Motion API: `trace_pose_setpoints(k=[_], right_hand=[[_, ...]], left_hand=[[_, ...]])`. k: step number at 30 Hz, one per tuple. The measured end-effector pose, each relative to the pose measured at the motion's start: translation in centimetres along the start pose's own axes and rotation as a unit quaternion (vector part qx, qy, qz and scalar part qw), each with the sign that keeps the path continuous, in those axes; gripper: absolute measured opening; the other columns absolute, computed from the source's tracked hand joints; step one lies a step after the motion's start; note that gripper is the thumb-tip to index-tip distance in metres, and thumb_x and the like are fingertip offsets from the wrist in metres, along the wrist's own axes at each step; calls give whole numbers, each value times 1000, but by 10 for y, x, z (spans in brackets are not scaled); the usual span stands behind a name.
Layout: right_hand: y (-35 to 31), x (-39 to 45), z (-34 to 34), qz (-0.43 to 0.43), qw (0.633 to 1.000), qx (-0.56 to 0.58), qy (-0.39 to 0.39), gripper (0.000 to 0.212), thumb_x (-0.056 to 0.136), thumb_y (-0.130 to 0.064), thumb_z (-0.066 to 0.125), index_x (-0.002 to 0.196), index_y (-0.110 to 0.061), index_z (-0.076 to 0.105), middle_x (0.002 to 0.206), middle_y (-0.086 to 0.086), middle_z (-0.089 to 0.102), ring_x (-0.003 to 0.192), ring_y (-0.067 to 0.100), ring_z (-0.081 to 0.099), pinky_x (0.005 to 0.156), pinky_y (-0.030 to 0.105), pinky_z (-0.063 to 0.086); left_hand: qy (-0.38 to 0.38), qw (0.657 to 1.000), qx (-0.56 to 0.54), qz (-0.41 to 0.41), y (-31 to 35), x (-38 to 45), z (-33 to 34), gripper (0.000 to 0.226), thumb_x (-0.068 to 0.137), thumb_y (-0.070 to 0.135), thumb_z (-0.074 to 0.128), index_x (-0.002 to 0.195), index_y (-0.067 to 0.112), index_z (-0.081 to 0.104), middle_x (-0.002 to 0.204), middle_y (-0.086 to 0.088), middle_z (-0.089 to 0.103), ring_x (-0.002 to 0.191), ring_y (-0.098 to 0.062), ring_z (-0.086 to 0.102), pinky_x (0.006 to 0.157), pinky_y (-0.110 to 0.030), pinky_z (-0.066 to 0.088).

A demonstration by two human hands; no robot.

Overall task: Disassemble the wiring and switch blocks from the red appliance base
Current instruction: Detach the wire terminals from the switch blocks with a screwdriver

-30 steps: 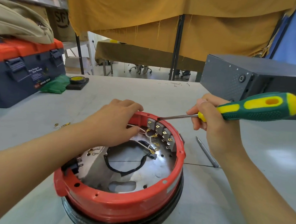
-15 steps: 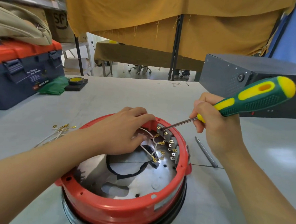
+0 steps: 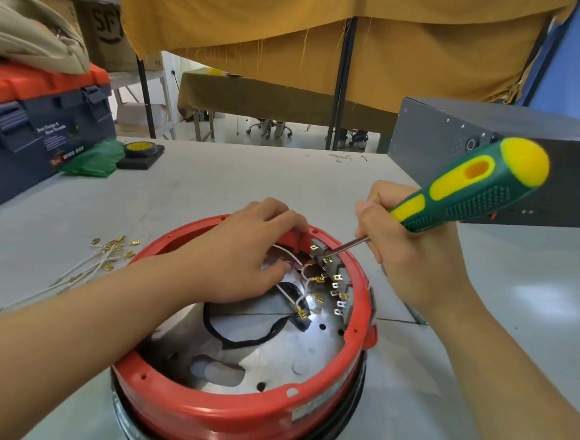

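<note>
Since a second ago the screwdriver tip has dropped from above the rim down onto the top switch block; left hand slid further along the far rim.

Round red plastic appliance base (image 3: 233, 418), low centre of frame, sits on the grey worktop (image 3: 216, 180), black ring beneath it, bare metal plate inside. Row of grey switch blocks with brass tabs (image 3: 337, 285) lines the inner right wall; white wires with brass terminals (image 3: 303, 279) run from them toward centre.

Left hand (image 3: 241, 261), centre frame, lies over the far inner edge, fingers curled on the rim, thumb pressing near a white wire. Right hand (image 3: 413, 259), right of centre, grips the green-and-yellow-handled screwdriver (image 3: 469, 187); its steel tip touches the uppermost block.

Loose white leads with brass spade connectors (image 3: 104, 258) lie on the worktop left of the base.

Farther back, left: green cloth (image 3: 93, 161), black-and-yellow tape roll (image 3: 139, 149), navy toolbox with red lid (image 3: 31, 126). Upper right: dark grey metal box (image 3: 459, 139). Mustard drapes (image 3: 295, 31) hang behind.
</note>
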State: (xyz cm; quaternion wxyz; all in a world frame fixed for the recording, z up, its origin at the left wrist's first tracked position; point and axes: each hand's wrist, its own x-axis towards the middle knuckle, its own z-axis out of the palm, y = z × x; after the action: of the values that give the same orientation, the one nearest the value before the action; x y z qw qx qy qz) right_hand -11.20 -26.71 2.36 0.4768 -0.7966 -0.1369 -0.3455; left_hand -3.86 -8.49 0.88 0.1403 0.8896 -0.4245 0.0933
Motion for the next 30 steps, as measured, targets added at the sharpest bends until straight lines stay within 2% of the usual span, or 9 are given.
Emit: trace_pose_setpoints(k=[3,5,10,16,20,25,30], right_hand=[[0,-2,2,-24,999,-22,-17,34,80,-15,50,54,2,35,49,-3,31,48,6,35,50,12,28],[0,-2,1,-34,999,-21,-36,33,81,-14,50,53,-9,33,49,-7,34,48,4,35,50,11,27],[2,-1,1,-30,999,-11,-41,35,81,-13,50,55,5,33,49,-7,34,47,3,34,50,11,28],[3,-1,2,-14,999,-18,-27,36,80,-14,47,57,8,31,49,0,28,46,6,30,47,16,26],[4,1,2,5,1000,1,-17,38,80,-15,46,57,14,37,50,11,28,45,7,30,47,19,26],[8,5,0,29,999,36,-6,35,78,-12,45,55,14,40,46,0,32,44,5,39,51,13,30],[10,4,1,44,998,53,7,35,77,-14,45,54,11,40,42,-7,37,43,4,38,49,16,31]], left_hand=[[1,999,-33,5,0,0,-3,35,84,25,59,116,33,47,128,10,43,111,-7,43,96,-24,39],[-5,1000,-25,10,-1,-1,-2,28,84,26,59,111,31,53,132,8,41,117,-9,42,98,-23,36],[-11,1000,3,12,0,-1,-1,25,88,27,57,111,33,64,141,3,34,127,-13,35,105,-25,30],[-27,1000,9,8,2,-2,-2,28,89,30,56,114,38,63,143,1,31,128,-15,32,108,-30,29],[-30,999,11,9,3,-2,-3,26,90,32,55,113,40,63,143,2,30,128,-16,31,107,-29,29],[-28,999,12,9,3,-2,-2,26,90,30,54,112,40,63,142,2,29,128,-16,30,105,-28,28],[-25,999,18,7,3,-2,-2,24,90,31,54,111,39,63,141,2,30,127,-17,32,106,-32,31]])
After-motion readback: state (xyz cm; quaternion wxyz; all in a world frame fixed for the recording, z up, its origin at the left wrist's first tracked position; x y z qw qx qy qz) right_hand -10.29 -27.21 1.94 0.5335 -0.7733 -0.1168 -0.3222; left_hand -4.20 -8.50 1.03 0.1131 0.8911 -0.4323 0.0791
